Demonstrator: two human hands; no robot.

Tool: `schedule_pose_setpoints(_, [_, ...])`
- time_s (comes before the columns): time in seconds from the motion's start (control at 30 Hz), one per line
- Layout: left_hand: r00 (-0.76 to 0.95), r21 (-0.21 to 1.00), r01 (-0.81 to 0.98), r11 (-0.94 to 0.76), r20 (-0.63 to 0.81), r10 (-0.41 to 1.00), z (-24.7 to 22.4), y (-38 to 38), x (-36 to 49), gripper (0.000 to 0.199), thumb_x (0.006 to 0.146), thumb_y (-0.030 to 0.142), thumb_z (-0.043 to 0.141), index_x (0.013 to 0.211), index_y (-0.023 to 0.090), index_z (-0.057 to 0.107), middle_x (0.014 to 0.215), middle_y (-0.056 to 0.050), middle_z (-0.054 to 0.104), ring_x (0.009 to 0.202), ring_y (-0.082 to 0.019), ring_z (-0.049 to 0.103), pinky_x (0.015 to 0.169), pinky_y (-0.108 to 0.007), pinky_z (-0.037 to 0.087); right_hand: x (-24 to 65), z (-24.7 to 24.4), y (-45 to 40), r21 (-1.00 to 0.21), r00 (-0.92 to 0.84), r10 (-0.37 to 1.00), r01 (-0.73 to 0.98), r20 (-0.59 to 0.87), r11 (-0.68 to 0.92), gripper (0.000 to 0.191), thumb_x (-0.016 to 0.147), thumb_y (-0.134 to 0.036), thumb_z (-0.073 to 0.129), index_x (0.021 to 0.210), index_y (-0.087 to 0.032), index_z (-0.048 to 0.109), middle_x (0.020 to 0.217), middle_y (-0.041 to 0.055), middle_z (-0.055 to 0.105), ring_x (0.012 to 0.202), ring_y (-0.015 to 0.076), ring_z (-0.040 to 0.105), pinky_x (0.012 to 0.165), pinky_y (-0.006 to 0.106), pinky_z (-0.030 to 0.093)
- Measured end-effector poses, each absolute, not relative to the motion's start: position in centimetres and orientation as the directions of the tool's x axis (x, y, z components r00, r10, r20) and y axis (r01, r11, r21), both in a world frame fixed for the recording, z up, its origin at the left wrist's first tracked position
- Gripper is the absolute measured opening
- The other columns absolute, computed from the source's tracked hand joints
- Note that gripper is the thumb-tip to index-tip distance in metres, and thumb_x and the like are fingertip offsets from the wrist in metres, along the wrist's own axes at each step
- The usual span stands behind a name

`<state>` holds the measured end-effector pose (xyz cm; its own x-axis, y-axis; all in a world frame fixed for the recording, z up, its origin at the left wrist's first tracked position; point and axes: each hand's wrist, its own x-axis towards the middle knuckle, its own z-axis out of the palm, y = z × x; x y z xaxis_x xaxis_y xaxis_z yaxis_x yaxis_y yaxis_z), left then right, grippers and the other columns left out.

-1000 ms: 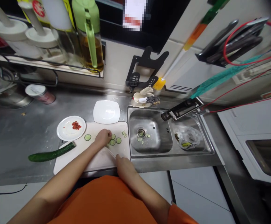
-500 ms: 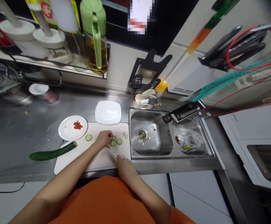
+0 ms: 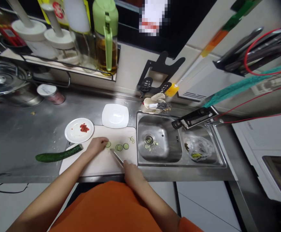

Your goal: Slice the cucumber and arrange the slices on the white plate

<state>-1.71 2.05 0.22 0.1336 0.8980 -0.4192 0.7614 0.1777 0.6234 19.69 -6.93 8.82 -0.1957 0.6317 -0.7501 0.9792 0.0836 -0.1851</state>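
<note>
My left hand (image 3: 97, 145) is over the white cutting board (image 3: 97, 166), its fingers closed together at the edge of a cucumber slice (image 3: 108, 144). My right hand (image 3: 133, 174) grips a knife (image 3: 117, 157) by the handle, with the blade pointing up and left across the board, close to that slice. Several other cucumber slices (image 3: 126, 146) lie to the right of the knife tip. Thin green peelings (image 3: 131, 140) sit near the board's upper right corner. A long cut cucumber (image 3: 58, 156) rests with its cut end on the board's left edge.
Behind the board stand a round plate (image 3: 70, 137) with chopped red bits and a white square plate (image 3: 115, 116). The sink (image 3: 169, 148) is to the right, with cucumber scraps near its drain and a plastic bag (image 3: 200, 148) in its smaller basin. A pot (image 3: 22, 98) stands far left.
My left hand has shifted left, away from the group of slices, with one slice at its fingertips. More of the knife blade shows now. The whole view has moved slightly.
</note>
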Motion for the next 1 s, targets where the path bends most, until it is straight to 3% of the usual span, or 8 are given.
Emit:
schedule_pose_setpoints(0.13, [0.111,0.584,0.807,0.084,-0.29,0.951,-0.2,0.7,-1.5,0.029,0.078,0.03,0.051,0.1,0.02,0.068,0.101,-0.007,0.07,0.095,-0.021,0.06,0.086,-0.03,0.043,19.7,8.9,-6.9,-0.19,-0.201,0.628,0.978,-0.752,0.085,0.038,0.08,-0.004,0.043,0.115,-0.016,0.047,0.091,0.0126,0.064,0.092,0.0238,0.064,0.069,0.028,0.046])
schedule_pose_setpoints(0.27, [0.103,0.572,0.819,0.054,-0.239,0.966,-0.6,-0.9,-1.7,0.031,0.078,0.03,0.053,0.104,0.018,0.065,0.101,-0.008,0.067,0.095,-0.021,0.059,0.086,-0.029,0.043,19.3,8.8,-6.8,-0.187,-0.201,0.642,0.978,-0.74,0.09,0.041,0.08,-0.003,0.041,0.119,-0.016,0.044,0.091,0.0126,0.064,0.093,0.0234,0.063,0.07,0.028,0.046])
schedule_pose_setpoints(0.7, [0.064,0.585,0.804,0.103,-0.257,0.964,-1.0,-1.3,-1.1,0.026,0.08,0.03,0.051,0.098,0.019,0.066,0.089,-0.008,0.066,0.086,-0.021,0.058,0.081,-0.03,0.044,17.0,7.5,-6.1,-0.173,-0.196,0.703,0.979,-0.684,0.104,0.042,0.087,-0.006,0.035,0.129,-0.014,0.034,0.095,0.0155,0.064,0.096,0.0234,0.063,0.073,0.03,0.048])
schedule_pose_setpoints(1.0, [0.063,0.589,0.804,0.077,-0.212,0.975,-0.9,-1.3,-1.0,0.023,0.08,0.029,0.053,0.095,0.018,0.066,0.09,-0.007,0.067,0.089,-0.02,0.059,0.081,-0.028,0.043,16.5,7.7,-5.5,-0.182,-0.202,0.697,0.978,-0.688,0.103,0.033,0.088,-0.007,0.032,0.12,-0.014,0.04,0.092,0.0143,0.065,0.094,0.0243,0.064,0.072,0.031,0.049])
